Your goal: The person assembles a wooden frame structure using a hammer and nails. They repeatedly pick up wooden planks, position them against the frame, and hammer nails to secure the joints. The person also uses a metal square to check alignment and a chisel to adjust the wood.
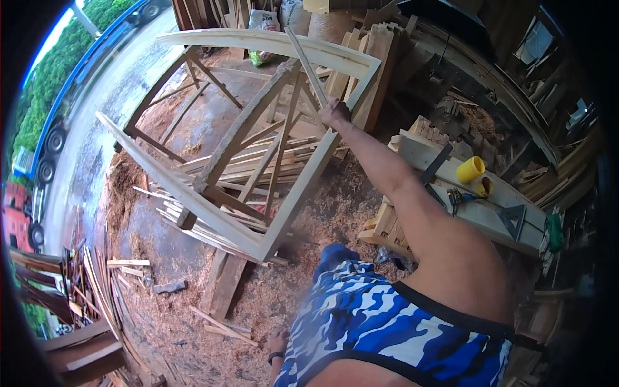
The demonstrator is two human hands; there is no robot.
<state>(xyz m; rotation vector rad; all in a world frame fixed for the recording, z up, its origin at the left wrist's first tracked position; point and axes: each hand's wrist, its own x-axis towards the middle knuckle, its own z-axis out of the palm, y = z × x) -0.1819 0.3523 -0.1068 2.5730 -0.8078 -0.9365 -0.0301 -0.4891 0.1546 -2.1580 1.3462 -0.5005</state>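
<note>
My right hand [336, 113] is stretched far forward, its fingers closed round the lower end of a thin pale wooden strip [303, 58]. The strip slants up and left across a corner of a pale, three-sided wooden frame [293, 200] with two long, curved side pieces. That frame rests on a dark wooden stand [238, 147] with crossed braces. My left hand [278, 340] hangs low beside my blue, white and black patterned shorts [380, 322], with a dark band at the wrist. Its fingers are too small and shadowed to make out.
Loose wooden strips [284, 161] lie under the stand on sawdust-covered ground [258, 303]. At right, a bench of planks [503, 222] holds a yellow cup [471, 169] and a triangular square [512, 221]. Stacked timber [380, 71] stands behind the frame; a blue truck [48, 145] is beyond, left.
</note>
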